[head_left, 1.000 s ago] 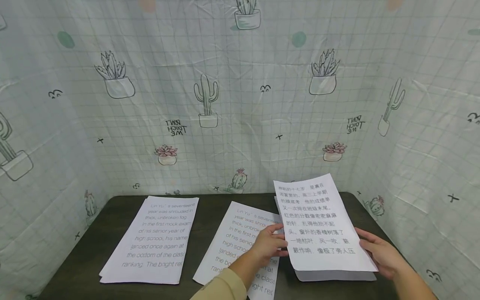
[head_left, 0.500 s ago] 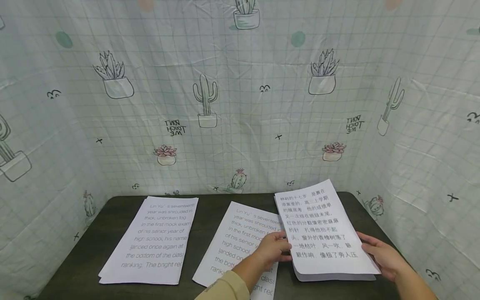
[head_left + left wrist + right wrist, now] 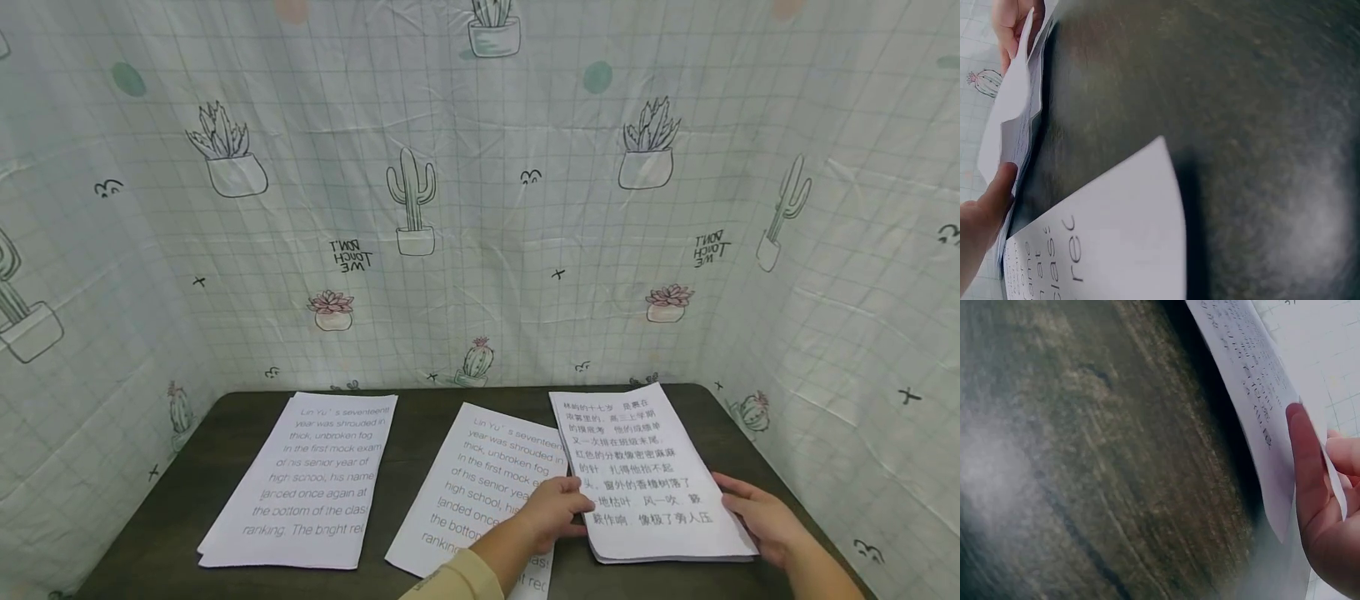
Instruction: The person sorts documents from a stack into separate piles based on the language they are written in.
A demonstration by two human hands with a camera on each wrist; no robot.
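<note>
A white sheet of paper (image 3: pixel 641 467) printed with Chinese characters lies over a paper stack at the right of the table, almost level with it. My left hand (image 3: pixel 553 510) holds its left edge, with the thumb against the paper in the left wrist view. At the opposite edge my right hand (image 3: pixel 768 518) pinches the sheet between thumb and fingers, as the right wrist view shows. The sheet (image 3: pixel 1013 94) still bows up a little from the pages beneath. Most of that lower stack is hidden under it.
Left of my left hand lie English-printed sheets (image 3: pixel 457 492), set at an angle and partly under my forearm. Another English-printed stack (image 3: pixel 307 492) is at the left of the dark table (image 3: pixel 172 500). A cactus-patterned cloth (image 3: pixel 480 208) encloses the back and sides.
The Chinese-printed sheet has come down onto the stack, its far edge lowering toward the table. Both hands have moved slightly down and nearer with it, keeping their hold.
</note>
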